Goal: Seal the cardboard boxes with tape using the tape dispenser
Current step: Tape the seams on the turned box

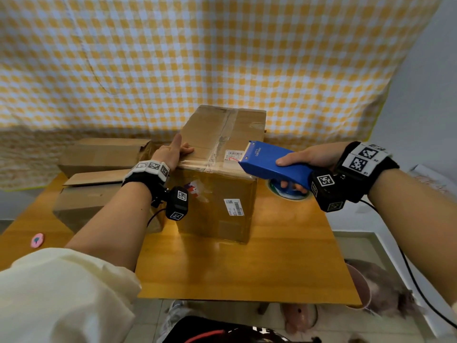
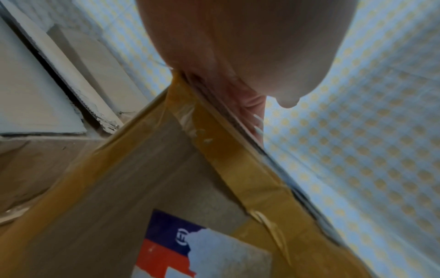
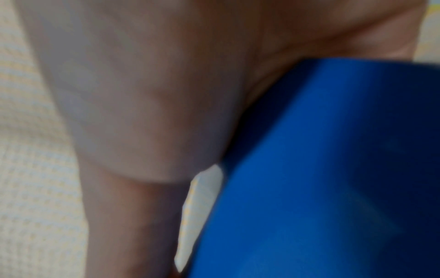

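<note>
A large cardboard box [image 1: 217,134] stands in the middle of the wooden table [image 1: 235,268], with clear tape along its top seam and brown tape on its near edge [image 2: 238,165]. My left hand [image 1: 170,152] rests on the box's top left corner, thumb on the top and fingers straight along the edge. My right hand [image 1: 304,157] grips the handle of a blue tape dispenser [image 1: 267,159]. Its toothed end hovers over the box's right near top edge, beside a white label. In the right wrist view the dispenser [image 3: 333,169] fills the frame beside my palm [image 3: 142,94].
Two more cardboard boxes lie at the left, one at the back [image 1: 103,154] and a nearer one [image 1: 91,201] with a raised flap. A pink round disc [image 1: 37,240] sits near the table's left edge. A yellow checked cloth [image 1: 222,58] hangs behind.
</note>
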